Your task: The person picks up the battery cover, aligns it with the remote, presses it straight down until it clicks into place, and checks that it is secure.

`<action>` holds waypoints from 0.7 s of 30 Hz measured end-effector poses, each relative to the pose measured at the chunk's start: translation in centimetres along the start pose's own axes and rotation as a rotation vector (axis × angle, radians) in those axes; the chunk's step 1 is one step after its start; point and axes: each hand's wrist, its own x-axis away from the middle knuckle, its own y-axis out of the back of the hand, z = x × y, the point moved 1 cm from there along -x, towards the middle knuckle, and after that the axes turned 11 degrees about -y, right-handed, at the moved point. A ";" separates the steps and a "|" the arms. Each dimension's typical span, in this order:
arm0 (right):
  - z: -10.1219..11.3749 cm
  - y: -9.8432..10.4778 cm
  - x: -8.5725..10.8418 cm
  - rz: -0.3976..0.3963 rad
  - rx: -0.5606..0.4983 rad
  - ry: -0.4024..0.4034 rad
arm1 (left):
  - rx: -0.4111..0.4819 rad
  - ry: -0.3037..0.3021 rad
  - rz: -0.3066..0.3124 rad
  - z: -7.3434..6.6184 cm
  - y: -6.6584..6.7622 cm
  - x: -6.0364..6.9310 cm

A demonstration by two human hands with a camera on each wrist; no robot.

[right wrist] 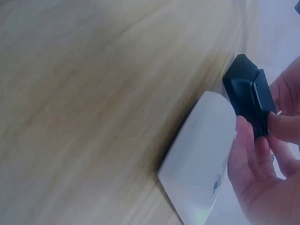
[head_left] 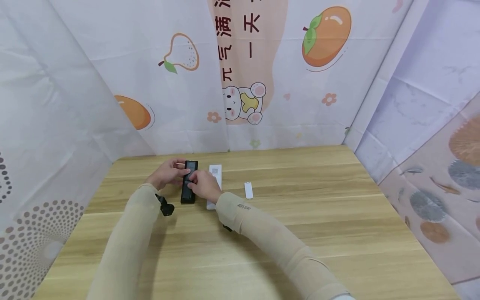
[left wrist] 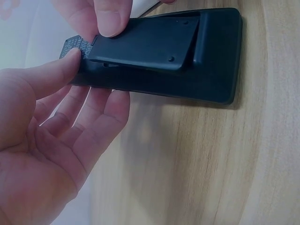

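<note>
A black remote control [head_left: 188, 195] lies back side up on the table, its battery cover [left wrist: 145, 44] sitting tilted, with one end raised out of the recess. My left hand [head_left: 168, 173] grips the remote's far part, thumb on the back and fingers under the side edge. With thumb and fingers, my right hand [head_left: 205, 185] pinches the cover; its thumb [left wrist: 110, 21] presses on the cover's upper face. Whatever lies beneath the cover is hidden. Just right of the black remote, partly behind my right hand, is a white remote control [right wrist: 201, 150].
A small white cover [head_left: 248, 190] lies on the wooden table [head_left: 318, 216] to the right of the white remote. Printed cloth curtains [head_left: 180, 91] stand behind the table and at both sides.
</note>
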 end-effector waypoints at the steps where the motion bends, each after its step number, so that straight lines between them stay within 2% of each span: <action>1: 0.0 -0.1 0.0 -0.002 0.002 -0.005 | 0.005 0.002 0.000 0.1 0.0 0.0; 13: 0.1 0.1 0.1 0.016 -0.021 -0.007 | 0.001 0.000 -0.007 0.1 0.1 -0.1; 21: -0.2 0.1 -0.3 0.035 -0.044 0.021 | -0.004 0.001 -0.002 0.1 0.0 -0.2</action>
